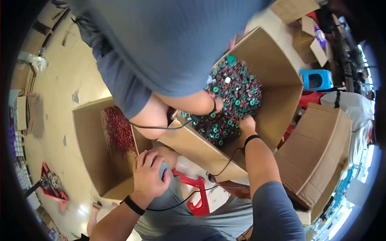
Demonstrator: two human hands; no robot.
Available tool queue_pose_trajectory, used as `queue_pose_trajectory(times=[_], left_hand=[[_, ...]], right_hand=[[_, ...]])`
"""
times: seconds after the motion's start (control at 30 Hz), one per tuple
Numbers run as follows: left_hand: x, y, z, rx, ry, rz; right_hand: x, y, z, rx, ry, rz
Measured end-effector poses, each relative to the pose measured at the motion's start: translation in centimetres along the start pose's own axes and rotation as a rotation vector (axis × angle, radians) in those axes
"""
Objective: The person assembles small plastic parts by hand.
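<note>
My right hand (pixel 247 125) reaches into a large cardboard box (pixel 277 104), its fingers bunched together at the surface of a pile of small parts (pixel 237 90). The pile mixes dark reddish pieces with teal green ring-like ones. Whatever those fingers hold is too small to make out. Over my knee, beside the rim of a second cardboard box (pixel 89 144), hovers my left hand (pixel 150 174), fingers apart and loosely bent, holding nothing visible. Red thin pieces (pixel 118 130) lie inside that second box. Black bands with cords circle both my wrists.
Another person in grey-blue (pixel 161 44) leans over from the far side, a hand (pixel 218 105) in the same pile. A red stool (pixel 197 190) stands between the boxes. A closed carton (pixel 311 150) and a blue stool (pixel 316 79) are at right. Cords hang across the large box's rim.
</note>
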State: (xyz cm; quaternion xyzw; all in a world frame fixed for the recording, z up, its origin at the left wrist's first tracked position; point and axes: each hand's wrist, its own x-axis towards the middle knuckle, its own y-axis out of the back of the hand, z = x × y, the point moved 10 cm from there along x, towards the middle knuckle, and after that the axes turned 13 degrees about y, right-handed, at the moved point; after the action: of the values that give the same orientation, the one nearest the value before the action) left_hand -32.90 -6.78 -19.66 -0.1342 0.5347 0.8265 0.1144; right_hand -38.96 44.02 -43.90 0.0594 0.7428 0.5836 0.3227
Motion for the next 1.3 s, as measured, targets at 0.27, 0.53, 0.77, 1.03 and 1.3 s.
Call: queue_pose_trajectory(times=[0.27,0.53,0.77,1.03,1.3], left_hand=[[1.8,-0.1,0.7,0.054,-0.005,-0.055],[2.1,-1.0,1.6,0.055,-0.013,-0.082],[1.9,-0.4,1.9,0.105,-0.018,-0.059],[0.5,0.2,3.3,0.019,-0.096,0.021],[-2.5,0.2,2.0,0.077,-0.078,0.059]], right_hand=[[0.8,-9.3,5.5,0.030,-0.131,-0.230],[1.0,-11.8,6.1,-0.075,-0.168,-0.198],[0.4,-10.2,4.2,-0.098,-0.173,-0.235],[-2.7,-6.4,4.3,-0.122,-0.088,-0.433],[-21.2,12.5,-10.1,0.809,0.116,0.098]])
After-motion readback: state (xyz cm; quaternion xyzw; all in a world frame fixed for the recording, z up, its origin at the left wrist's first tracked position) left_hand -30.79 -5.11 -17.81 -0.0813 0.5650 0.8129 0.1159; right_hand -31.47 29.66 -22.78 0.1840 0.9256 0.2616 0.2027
